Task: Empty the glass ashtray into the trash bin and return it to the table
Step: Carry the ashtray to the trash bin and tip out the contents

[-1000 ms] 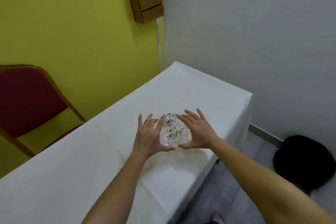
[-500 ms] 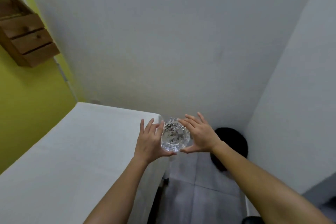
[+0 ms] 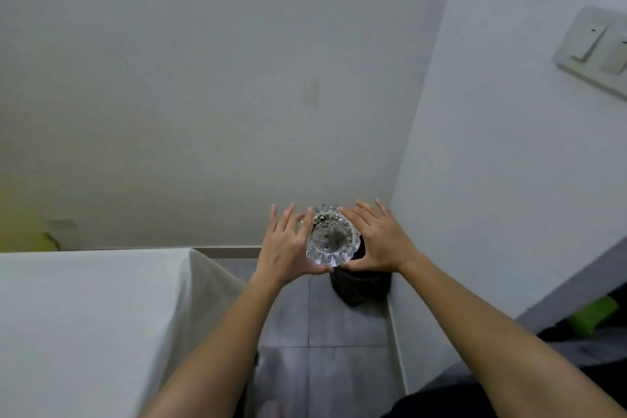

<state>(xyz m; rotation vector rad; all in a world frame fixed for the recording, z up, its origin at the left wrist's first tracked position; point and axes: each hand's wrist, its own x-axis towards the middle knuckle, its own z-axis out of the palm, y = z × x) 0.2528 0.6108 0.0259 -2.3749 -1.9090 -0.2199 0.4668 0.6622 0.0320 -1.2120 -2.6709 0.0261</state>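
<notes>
Here, I hold the glass ashtray (image 3: 331, 237) in the air between my left hand (image 3: 287, 249) and my right hand (image 3: 377, 241), palms pressed to its scalloped sides, fingers splayed, thumbs tucked under its near edge. It hangs in front of the black trash bin (image 3: 360, 287) in the corner, well clear of the white-clothed table (image 3: 84, 309). The piece looks thick, rigid and weighty, smooth enough to slip and likely to shatter if dropped, so its fluted rim seems the surest hold. Round, with no long axis, its mouth faces up and slightly toward me, ash inside, untipped.
</notes>
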